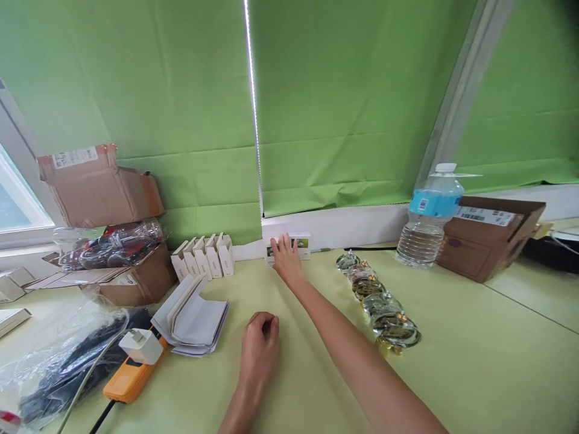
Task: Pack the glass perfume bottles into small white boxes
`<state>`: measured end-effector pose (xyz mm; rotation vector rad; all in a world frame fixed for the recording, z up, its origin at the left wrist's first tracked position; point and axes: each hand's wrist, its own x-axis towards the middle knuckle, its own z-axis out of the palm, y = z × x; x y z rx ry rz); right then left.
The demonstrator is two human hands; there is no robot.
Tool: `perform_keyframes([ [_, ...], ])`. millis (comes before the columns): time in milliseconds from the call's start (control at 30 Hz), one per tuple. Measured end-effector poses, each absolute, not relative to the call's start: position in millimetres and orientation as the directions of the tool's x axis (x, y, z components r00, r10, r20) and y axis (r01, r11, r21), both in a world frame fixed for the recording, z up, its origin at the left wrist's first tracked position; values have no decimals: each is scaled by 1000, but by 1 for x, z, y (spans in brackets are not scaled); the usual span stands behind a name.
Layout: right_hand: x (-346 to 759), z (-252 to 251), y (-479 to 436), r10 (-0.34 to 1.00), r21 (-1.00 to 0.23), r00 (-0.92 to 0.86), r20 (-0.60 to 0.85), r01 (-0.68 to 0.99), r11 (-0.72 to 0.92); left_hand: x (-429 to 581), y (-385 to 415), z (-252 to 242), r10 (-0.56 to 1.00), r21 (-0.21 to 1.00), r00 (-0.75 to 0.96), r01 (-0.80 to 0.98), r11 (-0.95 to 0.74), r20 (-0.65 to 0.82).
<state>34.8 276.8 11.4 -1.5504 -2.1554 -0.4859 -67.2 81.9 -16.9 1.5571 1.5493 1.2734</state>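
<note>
My right hand (286, 258) reaches far forward and lies with fingers spread on a small white box with a green picture (299, 243) that stands against the window sill. My left hand (260, 343) rests on the pale green table (474, 361) nearer to me, fingers curled into a loose fist with nothing visible inside. To the left of that hand lies a stack of flat white unfolded cartons (192, 316). A row of several small upright white boxes (203, 256) stands behind the stack.
A line of wrapped shiny items (380, 301) runs to the right of my arm. A water bottle (429, 217) and a brown cardboard box (488, 238) stand at right. At left: open cardboard boxes (104, 193), plastic bags, an orange power strip (131, 374).
</note>
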Motion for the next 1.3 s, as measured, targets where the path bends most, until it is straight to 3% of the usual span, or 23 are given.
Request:
perform_keyframes([
  [267, 15, 39, 243, 813, -148, -282, 509, 902, 406, -71, 84, -21, 957, 920, -170, 356, -164, 236],
  [533, 11, -17, 181, 901, -543, -318, 295, 721, 432, -75, 87, -22, 950, 945, -198, 271, -183, 241],
  [733, 21, -28, 170, 912, -757, -305, 276, 516, 402, -75, 87, -23, 948, 943, -198, 273, -193, 251],
  [1067, 66, -24, 96, 899, -918, -346, 268, 191, 347, -73, 85, -27, 948, 931, -165, 296, -216, 272],
  [1300, 93, -27, 86, 882, -979, -442, 162, 43, 201, -70, 86, -30, 953, 904, -135, 376, -205, 273],
])
